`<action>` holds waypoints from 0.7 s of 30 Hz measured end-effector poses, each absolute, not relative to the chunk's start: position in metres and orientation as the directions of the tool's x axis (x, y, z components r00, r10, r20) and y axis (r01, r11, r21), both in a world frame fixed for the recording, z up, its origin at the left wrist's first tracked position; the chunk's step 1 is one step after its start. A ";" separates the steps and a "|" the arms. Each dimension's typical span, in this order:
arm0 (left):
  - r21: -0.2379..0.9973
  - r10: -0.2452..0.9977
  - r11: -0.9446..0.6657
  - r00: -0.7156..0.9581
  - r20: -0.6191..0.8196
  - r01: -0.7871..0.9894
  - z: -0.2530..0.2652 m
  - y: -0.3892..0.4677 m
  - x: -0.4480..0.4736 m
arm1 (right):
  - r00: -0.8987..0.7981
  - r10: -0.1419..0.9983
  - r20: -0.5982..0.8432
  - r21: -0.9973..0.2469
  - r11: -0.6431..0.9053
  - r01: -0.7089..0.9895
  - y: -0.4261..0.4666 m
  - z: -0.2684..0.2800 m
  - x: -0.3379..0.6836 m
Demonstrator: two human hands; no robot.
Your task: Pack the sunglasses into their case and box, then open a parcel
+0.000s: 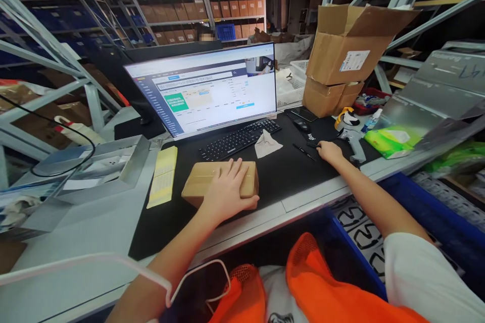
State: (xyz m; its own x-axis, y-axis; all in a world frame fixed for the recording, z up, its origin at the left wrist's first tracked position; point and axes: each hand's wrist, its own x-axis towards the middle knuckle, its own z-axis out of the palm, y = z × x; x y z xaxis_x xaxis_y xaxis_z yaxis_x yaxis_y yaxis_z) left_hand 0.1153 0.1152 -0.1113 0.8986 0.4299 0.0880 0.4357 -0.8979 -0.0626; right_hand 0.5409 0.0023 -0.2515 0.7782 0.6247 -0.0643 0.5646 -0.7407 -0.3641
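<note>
My left hand lies on top of a small brown cardboard box, its fingers spread over the lid and the thumb at the near right edge. The box sits on a black desk mat, in front of a black keyboard. Farther right, my right hand is closed, fingertips together on a small black object whose kind I cannot make out. Just left of that hand lies a black pen. A grey and yellow barcode scanner stands to its right.
A lit monitor stands behind the keyboard. Around the mat are a crumpled tissue, yellow label sheets, a mouse and a green wipes pack. Stacked cartons rise at back right; a blue bin sits below the desk edge.
</note>
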 end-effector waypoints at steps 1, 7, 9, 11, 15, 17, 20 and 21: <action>-0.058 0.425 -0.900 0.900 0.098 0.432 -0.111 0.116 0.113 | 0.779 0.625 -0.051 -0.400 -0.727 0.558 0.002 -0.249 0.540; -0.048 0.411 -0.908 0.907 0.093 0.417 -0.107 0.120 0.108 | 0.742 0.668 0.050 -0.699 -0.507 0.504 -0.022 -0.227 0.527; -0.054 0.401 -0.912 0.911 0.099 0.408 -0.109 0.120 0.109 | 0.739 0.670 0.072 -0.877 -0.310 0.367 -0.033 -0.222 0.515; -0.062 0.389 -0.916 0.914 0.112 0.397 -0.113 0.120 0.108 | 0.731 0.677 0.088 -0.980 -0.071 0.184 -0.044 -0.218 0.499; -0.096 0.351 -0.923 0.918 0.182 0.372 -0.119 0.120 0.104 | 0.686 0.718 0.121 -0.993 0.096 0.075 -0.060 -0.208 0.467; -0.120 0.326 -0.926 0.917 0.229 0.359 -0.121 0.120 0.102 | 0.661 0.737 0.141 -0.990 0.107 0.092 -0.064 -0.204 0.455; -0.140 0.282 -0.932 0.910 0.303 0.335 -0.125 0.119 0.100 | 0.664 0.731 0.157 -0.988 0.114 0.108 -0.063 -0.201 0.441; -0.138 0.274 -0.932 0.902 0.334 0.334 -0.127 0.118 0.100 | 0.673 0.727 0.139 -0.990 0.109 0.087 -0.061 -0.201 0.437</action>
State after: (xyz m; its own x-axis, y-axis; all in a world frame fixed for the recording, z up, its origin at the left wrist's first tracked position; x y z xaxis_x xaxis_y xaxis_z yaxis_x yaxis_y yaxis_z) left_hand 0.0996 0.1180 -0.1270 0.9021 0.2737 0.3336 0.3339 -0.9324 -0.1380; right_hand 0.4367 -0.0614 -0.2013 0.6729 0.7266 0.1391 0.0868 0.1092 -0.9902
